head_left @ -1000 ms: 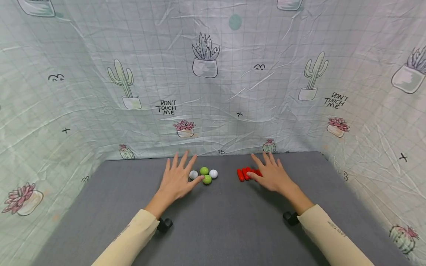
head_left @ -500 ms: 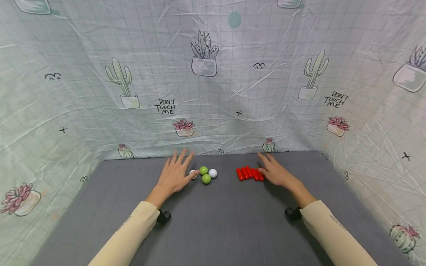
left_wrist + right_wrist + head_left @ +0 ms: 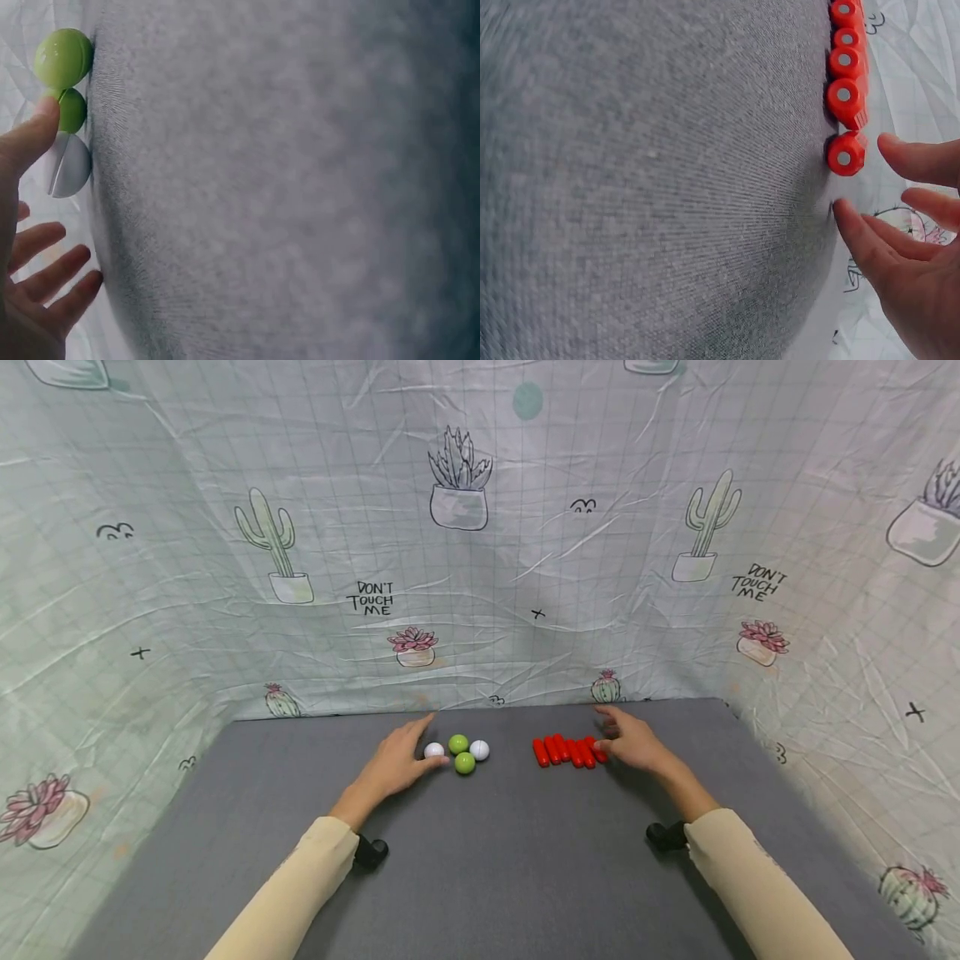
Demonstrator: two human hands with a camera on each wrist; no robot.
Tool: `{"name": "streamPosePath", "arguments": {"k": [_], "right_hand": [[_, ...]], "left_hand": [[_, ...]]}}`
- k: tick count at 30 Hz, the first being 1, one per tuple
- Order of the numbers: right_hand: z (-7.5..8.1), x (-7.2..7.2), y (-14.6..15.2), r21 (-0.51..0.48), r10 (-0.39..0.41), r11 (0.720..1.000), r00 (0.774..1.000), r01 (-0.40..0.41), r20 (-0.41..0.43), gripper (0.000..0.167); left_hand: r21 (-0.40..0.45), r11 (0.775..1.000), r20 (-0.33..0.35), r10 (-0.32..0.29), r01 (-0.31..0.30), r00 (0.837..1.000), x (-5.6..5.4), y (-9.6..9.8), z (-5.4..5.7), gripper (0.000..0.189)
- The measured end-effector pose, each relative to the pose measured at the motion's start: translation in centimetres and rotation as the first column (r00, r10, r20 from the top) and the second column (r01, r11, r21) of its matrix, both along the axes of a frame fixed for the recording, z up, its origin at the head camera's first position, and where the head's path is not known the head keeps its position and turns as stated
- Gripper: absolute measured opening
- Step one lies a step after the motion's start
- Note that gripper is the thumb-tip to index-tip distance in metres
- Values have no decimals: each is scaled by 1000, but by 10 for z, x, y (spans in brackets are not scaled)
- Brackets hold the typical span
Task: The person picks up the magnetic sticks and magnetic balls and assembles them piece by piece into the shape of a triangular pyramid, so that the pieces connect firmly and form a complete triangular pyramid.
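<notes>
My left hand (image 3: 393,764) is beside a white ball (image 3: 434,751), its thumb in front and its fingers behind. Next to that ball lie two glossy green balls (image 3: 465,763) and another white ball (image 3: 479,750). Seams run round the balls in the left wrist view, where the thumb overlaps a green ball (image 3: 73,112). On the right, several short red sticks (image 3: 541,752) lie in a row. My right hand (image 3: 636,746) is at the row's right end, thumb and fingers parted near the last red stick (image 3: 846,154), which shows a pale round centre on its end.
A dark grey cloth-covered table (image 3: 480,860) runs under everything. Behind and at both sides hangs a pale sheet (image 3: 480,585) printed with cactus drawings, meeting the table's back edge close beyond the fingertips. A black wrist mount (image 3: 370,853) sits at each sleeve cuff.
My left hand has drawn slightly back and its spread fingers have bent in. The right hand has moved off the red sticks to the right end of their row. Balls and sticks stay put.
</notes>
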State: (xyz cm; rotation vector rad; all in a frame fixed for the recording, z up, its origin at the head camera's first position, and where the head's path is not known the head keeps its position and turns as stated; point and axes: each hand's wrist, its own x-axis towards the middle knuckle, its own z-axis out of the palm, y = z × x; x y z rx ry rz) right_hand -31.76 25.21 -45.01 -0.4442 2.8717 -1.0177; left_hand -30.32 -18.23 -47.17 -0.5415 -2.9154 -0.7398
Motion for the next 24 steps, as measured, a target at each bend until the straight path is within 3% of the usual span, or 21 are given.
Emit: {"name": "streamPosePath", "arguments": {"k": [7, 15, 19, 24], "right_hand": [[1, 1, 2, -24, 21, 1000, 998, -20, 58, 52], [-1, -2, 1, -52, 47, 998, 993, -41, 112, 46], [-1, -3, 1, -41, 54, 998, 990, -49, 127, 46], [2, 1, -2, -23, 45, 999, 990, -42, 131, 43]], "left_hand": [[116, 993, -1, 24, -24, 1000, -2, 1, -2, 78], [220, 975, 62, 23, -36, 998, 1, 2, -2, 51], [245, 968, 98, 38, -61, 995, 3, 2, -3, 39], [260, 962, 97, 59, -82, 994, 4, 2, -4, 36]]}}
